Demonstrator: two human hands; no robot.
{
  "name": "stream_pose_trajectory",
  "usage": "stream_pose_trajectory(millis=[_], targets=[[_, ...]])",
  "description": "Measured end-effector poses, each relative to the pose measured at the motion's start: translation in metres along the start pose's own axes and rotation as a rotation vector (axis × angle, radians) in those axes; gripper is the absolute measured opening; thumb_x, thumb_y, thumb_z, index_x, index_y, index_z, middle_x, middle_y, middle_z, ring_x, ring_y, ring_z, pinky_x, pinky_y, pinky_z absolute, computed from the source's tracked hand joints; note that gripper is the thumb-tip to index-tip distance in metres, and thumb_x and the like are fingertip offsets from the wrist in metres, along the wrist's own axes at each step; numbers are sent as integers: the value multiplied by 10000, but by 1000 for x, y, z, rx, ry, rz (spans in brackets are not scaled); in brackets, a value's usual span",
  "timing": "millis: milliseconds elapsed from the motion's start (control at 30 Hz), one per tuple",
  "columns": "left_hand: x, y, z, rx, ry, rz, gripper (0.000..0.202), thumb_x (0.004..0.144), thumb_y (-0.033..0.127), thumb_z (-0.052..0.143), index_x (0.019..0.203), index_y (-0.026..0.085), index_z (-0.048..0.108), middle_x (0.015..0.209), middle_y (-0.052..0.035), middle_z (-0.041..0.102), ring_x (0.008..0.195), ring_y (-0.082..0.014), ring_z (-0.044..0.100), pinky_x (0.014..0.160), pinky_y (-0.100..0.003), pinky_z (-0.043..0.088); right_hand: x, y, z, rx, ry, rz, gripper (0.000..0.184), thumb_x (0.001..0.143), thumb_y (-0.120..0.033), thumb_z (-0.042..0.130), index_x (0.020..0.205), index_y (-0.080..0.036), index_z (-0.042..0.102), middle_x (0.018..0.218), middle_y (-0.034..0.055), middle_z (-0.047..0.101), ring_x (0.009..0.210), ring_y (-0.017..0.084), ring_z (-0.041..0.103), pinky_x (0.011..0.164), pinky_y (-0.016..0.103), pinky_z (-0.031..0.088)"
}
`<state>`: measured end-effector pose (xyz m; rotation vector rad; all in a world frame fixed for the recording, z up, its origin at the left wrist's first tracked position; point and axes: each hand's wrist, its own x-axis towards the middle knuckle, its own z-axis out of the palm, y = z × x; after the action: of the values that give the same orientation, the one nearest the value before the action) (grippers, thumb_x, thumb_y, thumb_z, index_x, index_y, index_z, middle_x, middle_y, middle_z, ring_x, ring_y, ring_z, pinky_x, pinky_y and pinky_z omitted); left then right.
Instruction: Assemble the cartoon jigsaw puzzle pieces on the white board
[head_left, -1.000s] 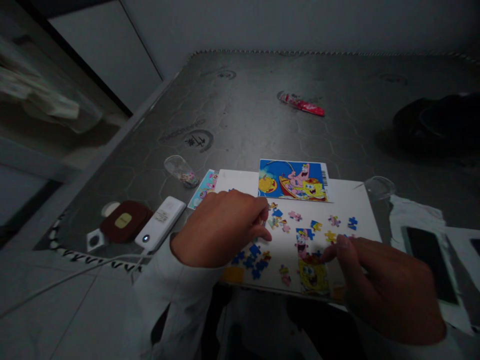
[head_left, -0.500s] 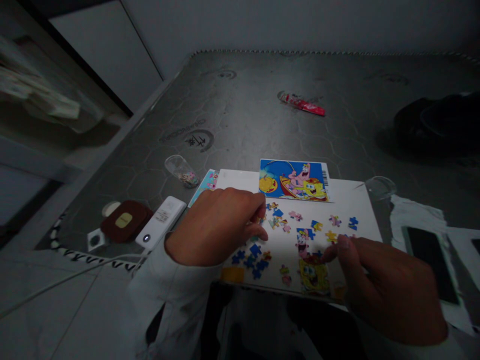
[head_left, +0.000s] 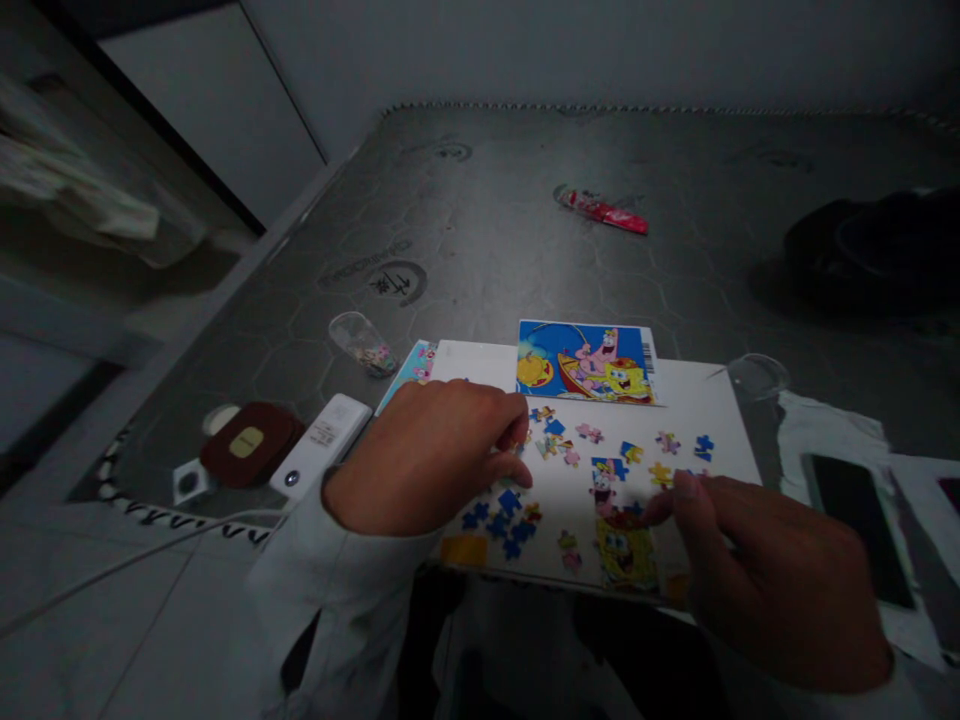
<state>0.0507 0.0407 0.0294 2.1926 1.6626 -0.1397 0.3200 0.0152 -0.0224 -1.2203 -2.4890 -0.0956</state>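
Note:
A white board point(head_left: 472, 358) carries many loose jigsaw pieces, among them a cluster of blue pieces point(head_left: 506, 525) and a few pink and yellow ones. Near its front edge lies a partly joined puzzle point(head_left: 626, 550) showing a yellow cartoon face, with a pink figure above. My left hand point(head_left: 435, 450) hovers over the board's left part, thumb and forefinger apart, nothing visible between them. At the joined puzzle's right edge is my right hand point(head_left: 780, 570), thumb and forefinger drawn together; whatever they hold is hidden. A picture card point(head_left: 585, 362) lies at the back of the board.
To the left are a white power bank point(head_left: 322, 445) with a cable, a brown case point(head_left: 253, 443) and a clear cup point(head_left: 364, 345) with small bits. A clear lid point(head_left: 757, 377) and a phone point(head_left: 859, 530) lie right. Farther back is a red wrapper point(head_left: 604, 210).
Both hands keep nearly the same pose and place. The view has shifted very slightly; no piece has visibly moved on the board.

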Motion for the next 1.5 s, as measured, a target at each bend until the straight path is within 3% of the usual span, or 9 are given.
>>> stream_pose_trajectory(millis=[833, 1067, 1500], targets=[[-2, -3, 2, -1, 70, -4, 224, 838, 497, 702, 853, 280, 652, 842, 37, 729, 751, -215, 645, 564, -289, 274, 0, -2, -1, 5, -7, 52, 453, 1008, -311, 411, 722, -220, 750, 668, 27, 727, 509, 155, 649, 483, 287, 416], [-3, -1, 0, 3, 42, 0, 213, 849, 479, 690, 855, 268, 657, 824, 24, 726, 723, -202, 631, 564, -286, 271, 1, -3, 0, 36, 6, 40, 416, 997, -272, 439, 709, -214, 734, 683, 25, 732, 517, 143, 651, 484, 282, 413], [-5, -8, 2, 0, 119, 43, 72, 879, 294, 622, 811, 276, 634, 777, 39, 697, 673, -183, 592, 540, -288, 251, 2, -2, 1, 31, 32, 28, 409, 994, -256, 446, 701, -211, 729, 669, 32, 724, 517, 150, 654, 501, 286, 428]])
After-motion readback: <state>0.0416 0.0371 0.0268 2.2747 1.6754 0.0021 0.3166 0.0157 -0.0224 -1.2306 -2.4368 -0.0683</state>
